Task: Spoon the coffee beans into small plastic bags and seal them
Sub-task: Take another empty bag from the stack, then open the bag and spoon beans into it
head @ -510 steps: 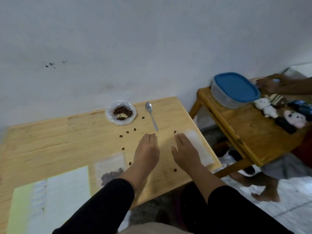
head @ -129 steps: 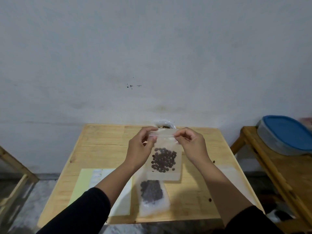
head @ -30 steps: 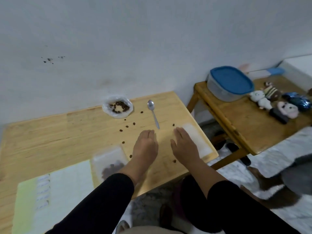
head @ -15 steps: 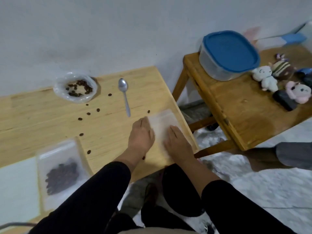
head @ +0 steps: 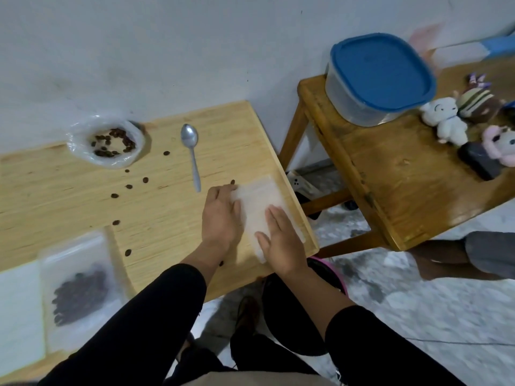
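A stack of empty small plastic bags point(head: 257, 200) lies at the right edge of the light wooden table point(head: 156, 215). My right hand point(head: 281, 238) rests flat on the stack's near end. My left hand point(head: 221, 218) lies beside it, fingertips touching the stack's left edge and far corner. A plastic-lined bowl point(head: 107, 143) holding a few coffee beans sits at the back. The metal spoon point(head: 191, 151) lies to its right, bowl end towards the wall. A filled bag of beans point(head: 78, 288) lies at the near left.
Several loose beans point(head: 128, 186) are scattered across the table. A pale paper sheet point(head: 19, 310) lies at the near left. To the right, a darker wooden side table point(head: 404, 176) carries a blue-lidded container point(head: 379, 76) and plush toys point(head: 446, 121). Another person's leg point(head: 473, 254) is beside it.
Both hands have moved right from the bare table onto the empty bag stack, and my view has swung right and down. The filled bag lies at the near left.
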